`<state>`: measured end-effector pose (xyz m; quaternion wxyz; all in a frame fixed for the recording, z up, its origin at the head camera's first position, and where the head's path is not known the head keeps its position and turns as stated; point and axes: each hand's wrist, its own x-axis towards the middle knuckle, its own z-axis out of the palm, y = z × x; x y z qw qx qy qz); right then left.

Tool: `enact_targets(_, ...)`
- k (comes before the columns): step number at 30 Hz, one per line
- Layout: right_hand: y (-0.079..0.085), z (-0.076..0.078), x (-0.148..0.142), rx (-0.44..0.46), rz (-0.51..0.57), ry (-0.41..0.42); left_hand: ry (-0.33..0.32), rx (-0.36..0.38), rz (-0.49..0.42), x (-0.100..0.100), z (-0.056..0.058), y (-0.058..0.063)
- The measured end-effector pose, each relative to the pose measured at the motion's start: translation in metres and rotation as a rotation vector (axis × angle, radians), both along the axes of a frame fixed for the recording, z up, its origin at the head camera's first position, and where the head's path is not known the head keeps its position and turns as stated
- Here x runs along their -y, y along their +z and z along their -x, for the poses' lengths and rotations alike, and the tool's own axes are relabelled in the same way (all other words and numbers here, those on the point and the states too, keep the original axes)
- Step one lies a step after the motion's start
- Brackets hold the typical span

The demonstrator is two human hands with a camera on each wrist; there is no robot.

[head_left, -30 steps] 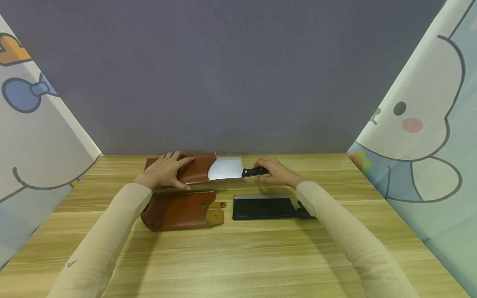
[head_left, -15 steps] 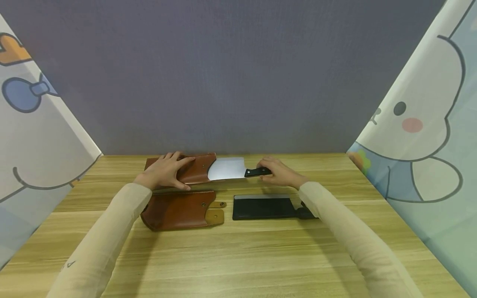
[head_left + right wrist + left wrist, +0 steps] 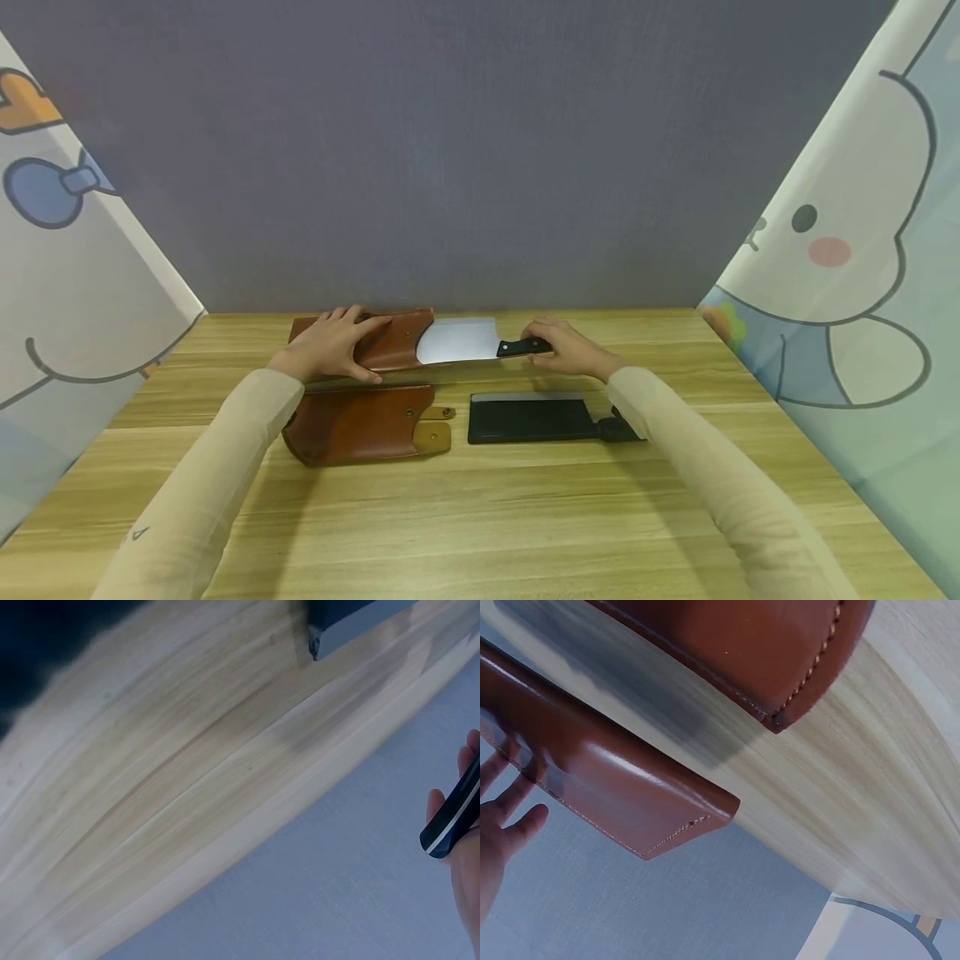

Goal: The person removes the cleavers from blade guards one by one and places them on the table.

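In the head view, my left hand [image 3: 330, 346] spans a brown leather knife sheath [image 3: 393, 342] at the back of the table, fingers at its far edge and thumb at its near edge. In the left wrist view, fingers [image 3: 514, 791] meet the stitched edge of this sheath [image 3: 622, 772]. A cleaver's silver blade [image 3: 457, 340] shows partly outside the sheath's mouth, its other end hidden within. My right hand [image 3: 566, 348] grips the cleaver's black riveted handle [image 3: 517, 347]; the handle's butt [image 3: 442, 832] shows in the right wrist view.
Nearer me lies a second brown sheath [image 3: 356, 423] with tan snap straps [image 3: 432, 435]. To its right is a cleaver in a black blade cover [image 3: 528, 418], its handle partly behind my right sleeve. A grey panel [image 3: 450, 167] rises behind the wooden table [image 3: 480, 525].
My right hand and the cleaver have slid slightly right, so more blade shows outside the sheath. My left hand stays almost where it was on the sheath.
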<state>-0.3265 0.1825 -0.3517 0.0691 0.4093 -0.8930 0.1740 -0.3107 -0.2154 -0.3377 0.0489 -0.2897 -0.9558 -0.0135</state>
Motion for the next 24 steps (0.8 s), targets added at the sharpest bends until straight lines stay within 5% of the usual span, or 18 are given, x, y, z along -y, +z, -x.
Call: enact_targets(24, 0.001, -0.003, -0.017, 0.001, 0.019, -0.002, 0.003, -0.009, 0.027, 0.004, 0.001, 0.000)
